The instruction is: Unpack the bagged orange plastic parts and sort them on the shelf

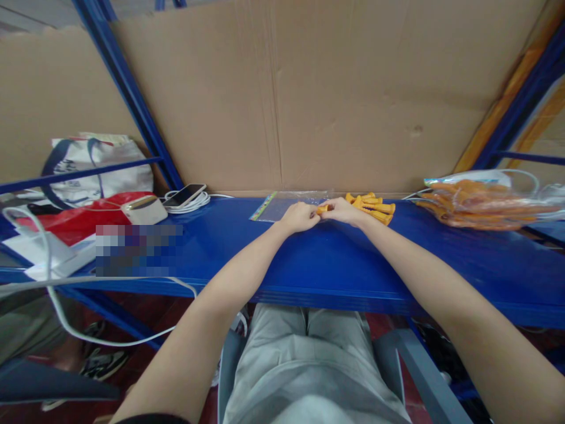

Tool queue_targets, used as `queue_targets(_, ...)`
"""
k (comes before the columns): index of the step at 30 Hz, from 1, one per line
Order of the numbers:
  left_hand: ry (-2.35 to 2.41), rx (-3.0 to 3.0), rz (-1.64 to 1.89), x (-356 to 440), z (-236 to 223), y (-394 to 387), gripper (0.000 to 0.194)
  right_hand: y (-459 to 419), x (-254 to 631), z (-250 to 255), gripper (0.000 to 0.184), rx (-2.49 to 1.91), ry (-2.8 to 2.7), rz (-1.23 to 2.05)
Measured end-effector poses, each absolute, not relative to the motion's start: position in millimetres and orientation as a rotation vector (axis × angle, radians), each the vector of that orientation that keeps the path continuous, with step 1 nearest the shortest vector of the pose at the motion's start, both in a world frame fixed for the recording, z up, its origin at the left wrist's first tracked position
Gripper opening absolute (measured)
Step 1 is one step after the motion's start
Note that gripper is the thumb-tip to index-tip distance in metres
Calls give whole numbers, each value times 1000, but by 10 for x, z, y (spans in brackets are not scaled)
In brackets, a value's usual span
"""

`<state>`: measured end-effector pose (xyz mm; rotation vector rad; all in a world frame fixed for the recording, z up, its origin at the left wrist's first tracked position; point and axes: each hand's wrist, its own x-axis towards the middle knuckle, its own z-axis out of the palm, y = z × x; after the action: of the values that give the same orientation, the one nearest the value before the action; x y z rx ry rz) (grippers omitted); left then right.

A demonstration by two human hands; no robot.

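Note:
Both of my hands meet above the blue tabletop, their fingers closed on one small orange-yellow plastic piece [324, 209]. My left hand [301, 217] grips it from the left and my right hand [342, 210] from the right; the fingers hide much of its shape. Just behind and to the right of my right hand lies a loose pile of similar orange-yellow plastic pieces [373, 206], rod-like with flared ends. A flat clear plastic bag [282, 203] with a coloured strip along its left edge lies behind my left hand.
At the right, a clear bag packed with orange pieces [481, 203] rests on the blue table [335, 265]. A phone [185, 195] sits on a coiled white cable at the left, near a red bag [83, 218] and a white tote [106, 168]. A cardboard panel [309, 94] stands behind.

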<state>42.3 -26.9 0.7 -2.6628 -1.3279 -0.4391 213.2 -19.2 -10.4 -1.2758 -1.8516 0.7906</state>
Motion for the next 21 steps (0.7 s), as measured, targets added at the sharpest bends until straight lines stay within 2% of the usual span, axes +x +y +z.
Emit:
queue_targets(10,-1331,-2700,-634,396,31,-242,30,-197,2050,-171,23,-1259,-1817,909)
queue_targets(13,-1540,-2513,-807,286,88,-163,36,-184,2033,-170,26,-1276,-1773,896)
queue_targets(17,-1856,-2133,-1023,35,156,-37,30,-163,2022,-149,33,-1294,-1691,841)
queue_targets(21,-2248,-1866,-1145,-217,145,79,39,-147,2017,-132,35,-1297,-1638,807)
